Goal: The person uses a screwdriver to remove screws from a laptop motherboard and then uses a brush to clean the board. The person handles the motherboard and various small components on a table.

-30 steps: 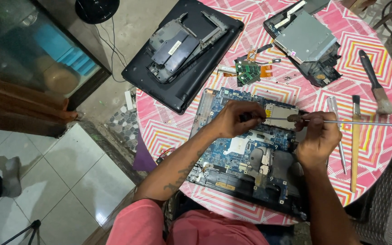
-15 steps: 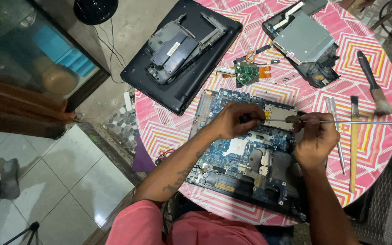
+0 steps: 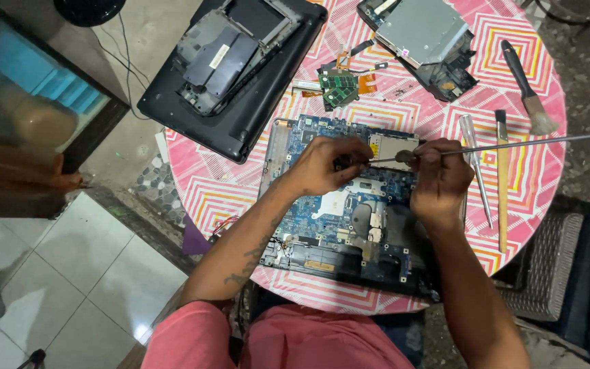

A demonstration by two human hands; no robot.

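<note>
We've got the motherboard (image 3: 349, 225) at centre frame on the table (image 3: 227, 195), both hands on its upper part. Upper left lies the laptop shell (image 3: 233, 65), overhanging the table edge; upper right the drive (image 3: 421, 34). Between them sits a small board (image 3: 339, 85). Right of the motherboard lie a screwdriver (image 3: 476, 171) and brushes (image 3: 502, 184).

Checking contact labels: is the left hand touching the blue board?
Touching. Head view shows the left hand resting fingers-down on the blue board, with no gap visible.

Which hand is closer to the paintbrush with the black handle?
The right hand. It sits on the blue circuit board holding a long thin metal rod, just below-left of the paintbrush. The left hand lies farther left, across the board.
</note>
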